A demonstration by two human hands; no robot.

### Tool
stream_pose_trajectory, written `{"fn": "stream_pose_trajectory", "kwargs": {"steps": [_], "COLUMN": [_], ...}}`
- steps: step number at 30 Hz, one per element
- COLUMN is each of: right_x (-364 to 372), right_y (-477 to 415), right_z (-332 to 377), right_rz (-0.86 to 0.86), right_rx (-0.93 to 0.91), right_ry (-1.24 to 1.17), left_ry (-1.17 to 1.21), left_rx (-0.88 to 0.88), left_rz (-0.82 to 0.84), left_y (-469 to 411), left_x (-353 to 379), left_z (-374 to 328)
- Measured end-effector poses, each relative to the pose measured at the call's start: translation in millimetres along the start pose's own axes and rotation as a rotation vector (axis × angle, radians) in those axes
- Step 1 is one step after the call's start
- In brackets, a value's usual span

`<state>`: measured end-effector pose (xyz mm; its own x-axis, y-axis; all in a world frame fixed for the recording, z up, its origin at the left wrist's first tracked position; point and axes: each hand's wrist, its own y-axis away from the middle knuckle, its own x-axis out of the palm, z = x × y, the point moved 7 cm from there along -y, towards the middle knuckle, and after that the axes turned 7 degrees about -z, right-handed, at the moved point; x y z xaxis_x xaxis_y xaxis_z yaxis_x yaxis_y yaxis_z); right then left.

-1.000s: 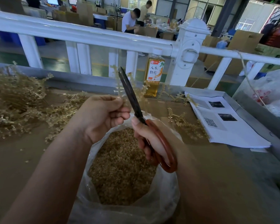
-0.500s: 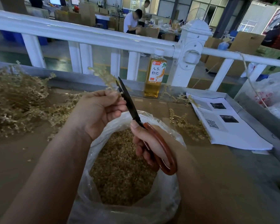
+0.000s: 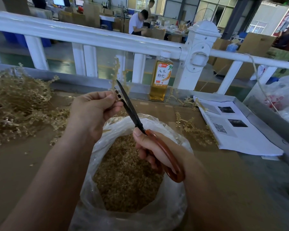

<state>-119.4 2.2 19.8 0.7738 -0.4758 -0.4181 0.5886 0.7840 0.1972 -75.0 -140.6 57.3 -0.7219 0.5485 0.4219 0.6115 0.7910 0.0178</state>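
Note:
My left hand pinches a thin tan plastic sprig that stands upright above its fingers. My right hand grips the reddish-brown handles of black-bladed scissors. The blades point up and left, their tips right beside the sprig's base at my left fingertips. Below both hands stands an open clear plastic bag filled with small tan cut pieces.
A heap of tan sprigs lies at the left, and loose sprigs lie right of the bag. Printed sheets rest at the right. A bottle of amber drink stands by the white railing. A crumpled plastic bag sits far right.
My left hand has shifted the sprig so it stands taller above the fingers. The scissors have dropped slightly, blade tips now at the sprig's base.

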Motion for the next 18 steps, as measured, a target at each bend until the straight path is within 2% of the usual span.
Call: {"fn": "stream_pose_trajectory", "kwargs": {"steps": [7,18], "right_x": [1.2,-1.5], "right_y": [1.2,-0.6], "right_z": [1.0,2.5], "right_rz": [0.017,-0.032], "right_rx": [0.033,0.057], "right_ry": [0.051,0.027], "left_ry": [-0.034,-0.144], "left_rx": [0.021,-0.002], "left_rz": [-0.015,0.06], "left_y": [-1.2,-0.6], "left_x": [-1.4,3.9], "left_z": [0.9,3.2]}}
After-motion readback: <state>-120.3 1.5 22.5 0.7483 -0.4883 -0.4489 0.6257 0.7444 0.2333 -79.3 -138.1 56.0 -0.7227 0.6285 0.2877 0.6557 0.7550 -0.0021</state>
